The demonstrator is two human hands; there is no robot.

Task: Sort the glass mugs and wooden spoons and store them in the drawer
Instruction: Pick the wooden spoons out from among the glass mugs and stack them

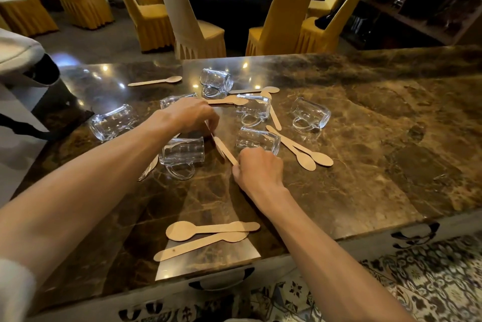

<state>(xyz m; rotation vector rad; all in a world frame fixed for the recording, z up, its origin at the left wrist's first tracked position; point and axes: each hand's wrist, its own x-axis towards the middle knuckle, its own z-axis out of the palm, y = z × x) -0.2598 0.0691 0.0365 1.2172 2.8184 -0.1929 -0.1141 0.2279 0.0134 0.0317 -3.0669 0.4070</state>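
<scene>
Spoon [226, 150] held at both ends above the bench [365, 126]
Its long axis is laid slantwise, far end pinched in the curled fingers [211, 120] of the left hand [190, 115], near end gripped by the right hand [258, 167]; mugs [182, 154] are left on their sides just beside it. No writing can be read

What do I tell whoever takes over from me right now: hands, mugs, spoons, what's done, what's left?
Left hand and right hand each pinch an end of one wooden spoon above the counter.
Seven glass mugs lie on their sides there, other spoons scattered among them, two together at the near edge.
Nothing stored yet; no drawer open in view.
Left: group mugs, gather spoons, store all.
</scene>
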